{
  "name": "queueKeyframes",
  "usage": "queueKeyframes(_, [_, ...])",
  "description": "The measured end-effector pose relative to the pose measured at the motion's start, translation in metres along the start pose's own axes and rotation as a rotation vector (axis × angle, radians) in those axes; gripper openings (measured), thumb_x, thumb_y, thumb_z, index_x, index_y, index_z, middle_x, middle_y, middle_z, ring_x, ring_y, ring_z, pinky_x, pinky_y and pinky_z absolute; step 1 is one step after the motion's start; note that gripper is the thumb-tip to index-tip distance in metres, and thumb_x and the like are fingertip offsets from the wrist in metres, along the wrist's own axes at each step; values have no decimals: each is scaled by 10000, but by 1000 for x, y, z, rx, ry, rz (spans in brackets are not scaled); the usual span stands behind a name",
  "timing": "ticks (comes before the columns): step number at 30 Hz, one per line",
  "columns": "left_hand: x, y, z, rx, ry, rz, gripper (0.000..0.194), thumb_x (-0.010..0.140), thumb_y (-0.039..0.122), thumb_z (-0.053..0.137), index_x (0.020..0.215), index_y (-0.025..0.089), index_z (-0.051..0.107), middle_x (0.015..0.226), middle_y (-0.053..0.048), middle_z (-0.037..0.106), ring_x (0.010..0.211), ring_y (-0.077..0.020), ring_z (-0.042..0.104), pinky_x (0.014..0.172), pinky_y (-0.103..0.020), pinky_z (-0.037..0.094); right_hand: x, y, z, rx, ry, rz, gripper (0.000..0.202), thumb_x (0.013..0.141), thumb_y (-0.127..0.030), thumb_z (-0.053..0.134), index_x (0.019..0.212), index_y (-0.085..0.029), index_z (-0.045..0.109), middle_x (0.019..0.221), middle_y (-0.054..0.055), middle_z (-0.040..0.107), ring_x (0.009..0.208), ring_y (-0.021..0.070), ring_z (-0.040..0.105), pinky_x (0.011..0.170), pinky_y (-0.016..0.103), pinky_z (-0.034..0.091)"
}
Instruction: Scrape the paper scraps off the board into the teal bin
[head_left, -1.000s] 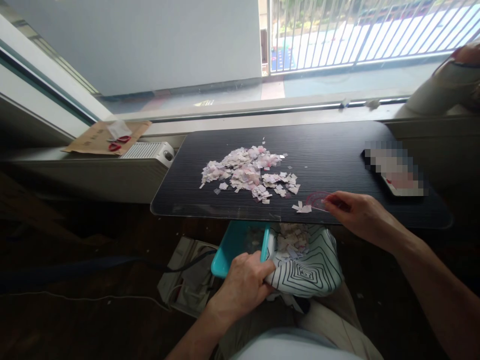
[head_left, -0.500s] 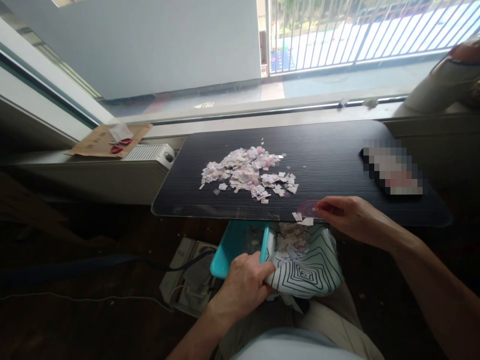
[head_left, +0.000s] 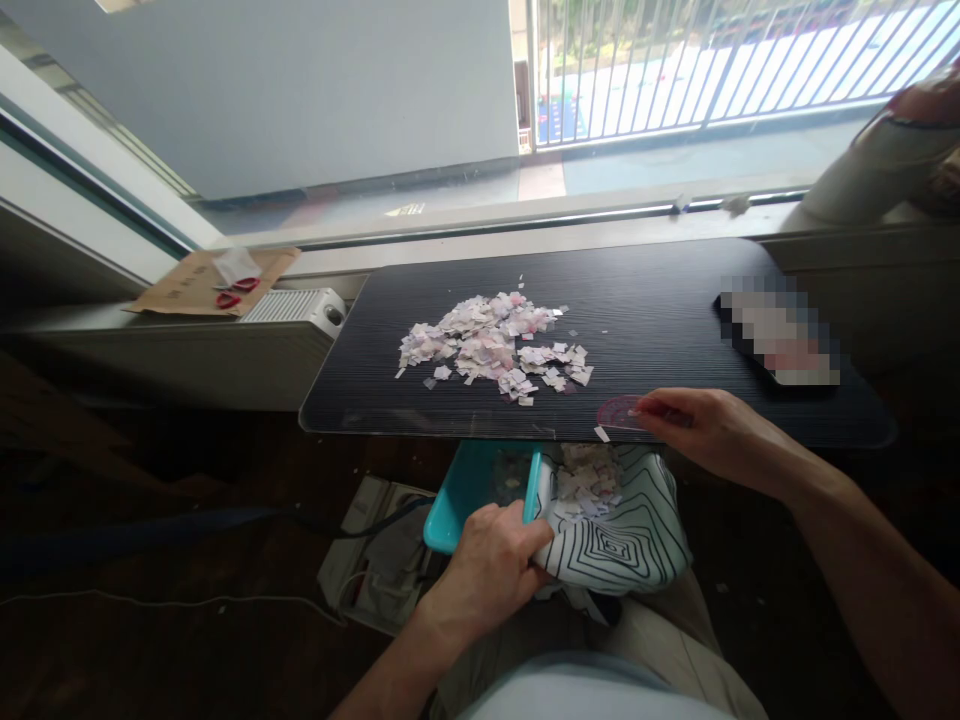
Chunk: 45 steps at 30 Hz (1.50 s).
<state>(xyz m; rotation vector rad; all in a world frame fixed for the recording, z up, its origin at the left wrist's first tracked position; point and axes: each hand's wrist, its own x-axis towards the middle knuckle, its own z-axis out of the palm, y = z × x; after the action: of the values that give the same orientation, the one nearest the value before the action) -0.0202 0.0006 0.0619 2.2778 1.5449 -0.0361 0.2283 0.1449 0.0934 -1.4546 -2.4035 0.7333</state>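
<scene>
Pinched in my right hand point(head_left: 694, 425) is a see-through pink protractor point(head_left: 616, 412), held flat at the table's front edge. A small white paper scrap point(head_left: 602, 434) lies at its lower edge. Below the tabletop, my left hand point(head_left: 499, 560) is closed around the rim of a teal plastic bin point(head_left: 448, 510) and the edge of a white cloth bag point(head_left: 637, 560) with black line patterns. Paper scraps point(head_left: 589, 485) lie in the bag's opening, under the table edge. A loose heap of cut paper bits point(head_left: 487, 340) spreads over the middle of the tabletop.
The dark table point(head_left: 652, 300) stands against the window sill. A pixelated phone-like object point(head_left: 780, 335) lies at its right. Red-handled scissors point(head_left: 237, 292) rest on a brown envelope point(head_left: 180, 290) at the left, beside a radiator point(head_left: 292, 308). A cable point(head_left: 187, 600) crosses the floor.
Scraps by the protractor have dropped off the table edge toward the bag, leaving one there. Both hands keep their grips, and the view has shifted slightly.
</scene>
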Motion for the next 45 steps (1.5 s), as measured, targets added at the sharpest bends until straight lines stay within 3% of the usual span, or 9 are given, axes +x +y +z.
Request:
queueKeyframes(6, [1, 0, -2, 6, -2, 17, 87, 782, 290, 661, 800, 220, 613, 769, -17, 573, 673, -188, 501, 602, -287, 324, -3, 1, -2, 1, -105, -8, 281, 847, -458, 491, 801, -250, 675, 584, -41, 602, 516, 101, 485, 479, 215, 342])
queueKeyframes(13, [0, 0, -1, 5, 14, 19, 79, 789, 282, 647, 785, 217, 603, 750, -16, 561, 659, -186, 495, 596, -285, 325, 2, -4, -2, 17, -66, -42, 275, 836, -443, 505, 797, -238, 683, 601, -33, 626, 526, 107, 513, 487, 220, 350])
queueKeyframes(19, [0, -1, -2, 7, 5, 7, 77, 779, 265, 650, 783, 210, 596, 762, -21, 570, 666, -186, 503, 601, -280, 333, 33, -13, 8, -6, 118, -26, 255, 834, -414, 506, 826, -226, 678, 651, -17, 643, 575, 118, 541, 553, 230, 380])
queueKeyframes(23, [-2, -1, -4, 15, -4, -13, 76, 787, 271, 640, 770, 212, 596, 749, -21, 568, 669, -190, 510, 604, -282, 346, 47, -14, 16, -25, 140, -39, 260, 838, -387, 486, 849, -215, 680, 688, 8, 661, 606, 137, 563, 561, 241, 380])
queueKeyframes(29, [2, 0, -3, 31, -33, 25, 72, 790, 275, 632, 789, 208, 604, 762, -24, 573, 688, -191, 538, 619, -282, 375, 36, -17, 15, -30, 60, -78, 277, 852, -393, 469, 821, -214, 677, 637, 2, 650, 552, 127, 542, 533, 240, 359])
queueKeyframes(34, [15, 9, -5, 36, -86, 146, 131, 774, 321, 662, 789, 205, 603, 753, -23, 577, 701, -201, 560, 631, -287, 400, 32, -17, 16, -22, 118, -29, 287, 850, -411, 479, 863, -212, 685, 696, 15, 675, 602, 144, 571, 557, 247, 375])
queueKeyframes(40, [30, 24, -13, 54, -114, 242, 142, 781, 334, 658, 825, 206, 613, 780, -39, 594, 727, -218, 582, 641, -304, 426, 27, -23, 18, 58, -8, -94, 272, 858, -379, 467, 818, -210, 676, 703, 7, 680, 614, 136, 582, 553, 232, 384])
queueKeyframes(45, [33, 28, -16, 45, -126, 263, 165, 785, 353, 662, 835, 201, 623, 769, -44, 596, 726, -218, 592, 649, -306, 435, 26, -26, 20, 72, 32, -81, 256, 851, -349, 473, 854, -202, 682, 762, 22, 700, 640, 141, 589, 573, 233, 399])
